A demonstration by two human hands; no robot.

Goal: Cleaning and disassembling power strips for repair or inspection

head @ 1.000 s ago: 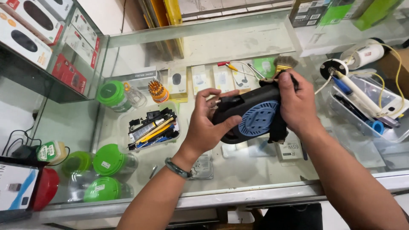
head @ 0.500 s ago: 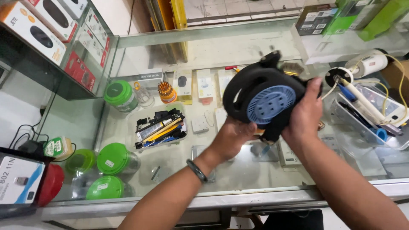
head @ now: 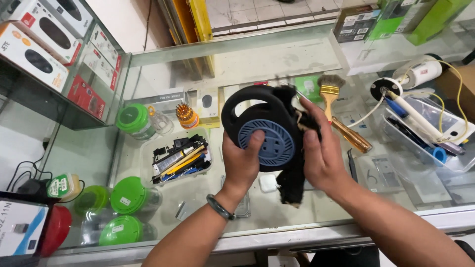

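Both hands (head: 282, 160) grip cable reel (head: 264, 131) (upright, between).

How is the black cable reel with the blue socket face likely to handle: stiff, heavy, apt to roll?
The cable reel looks like rigid plastic, so probably stiff. The left hand and the right hand both hold it, hinting at some weight. Its round body might roll if set on edge on the glass counter.
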